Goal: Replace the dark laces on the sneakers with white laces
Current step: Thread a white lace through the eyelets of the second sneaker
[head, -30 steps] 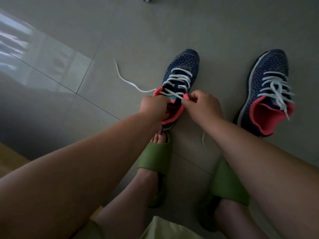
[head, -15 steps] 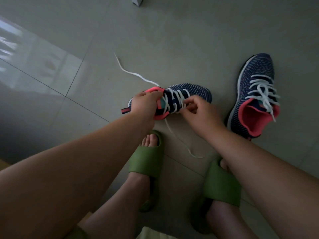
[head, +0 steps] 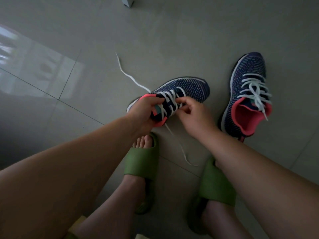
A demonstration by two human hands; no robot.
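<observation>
The dark blue sneaker with a pink collar lies on its side on the tile floor — white lace crisscrossed up it. The left hand grips its heel end; the right hand pinches the lace. A second ago this sneaker stood upright — now it is tipped over, toe pointing right.

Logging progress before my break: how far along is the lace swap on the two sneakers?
Done, it seems: the right sneaker stands on the floor, white-laced and tied. In hand: the left hand grips the other sneaker at its collar, the right hand pinches its white lace. Left: both loose ends trail untied on the floor. No dark laces are visible.
</observation>
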